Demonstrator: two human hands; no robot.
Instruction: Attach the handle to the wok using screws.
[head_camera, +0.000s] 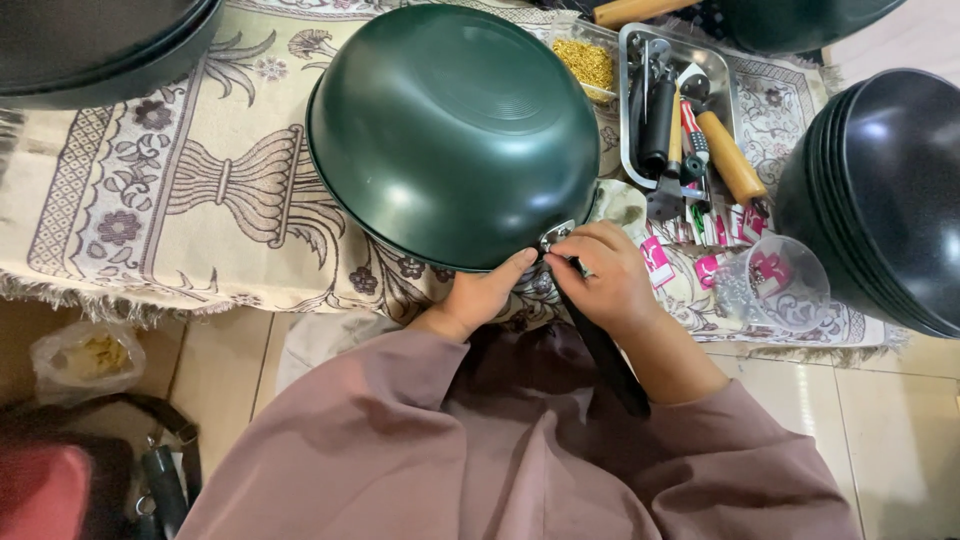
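Just above both hands, upturned green pan (452, 130); left hand (480, 295) and right hand (600, 275) pinched on its handle bracket (556, 238).

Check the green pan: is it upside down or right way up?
Upside down. The green pan shows its domed underside with ringed base, rim against the patterned cloth.

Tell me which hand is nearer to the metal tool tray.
Right. The right hand grips the pan's handle joint just below and left of the metal tool tray. The left hand sits farther left, under the rim of the green pan.
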